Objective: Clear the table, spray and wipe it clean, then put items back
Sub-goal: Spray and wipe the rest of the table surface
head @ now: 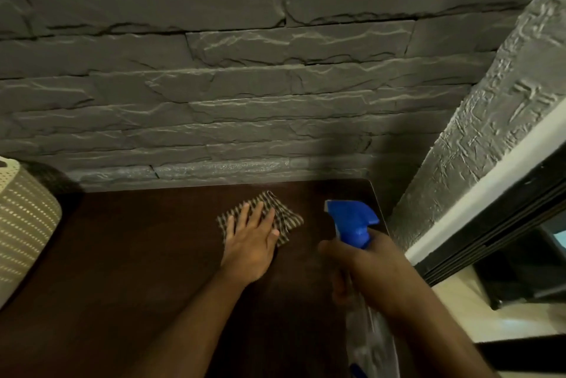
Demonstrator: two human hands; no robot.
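Checked cloth [263,217] lies flat on dark table [137,255] near back edge, pressed under left hand [251,243], fingers straight. Spray bottle [352,224] is gripped by right hand [364,273], just to cloth's right, nozzle aimed left. Cloth: small, crumpled, brown-white.

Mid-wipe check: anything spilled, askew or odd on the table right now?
Nothing stands out. The left hand presses flat on the checked cloth on the dark table; the right hand grips the spray bottle, nozzle toward the cloth. No spill or damage shows. A perforated basket sits at the left edge.
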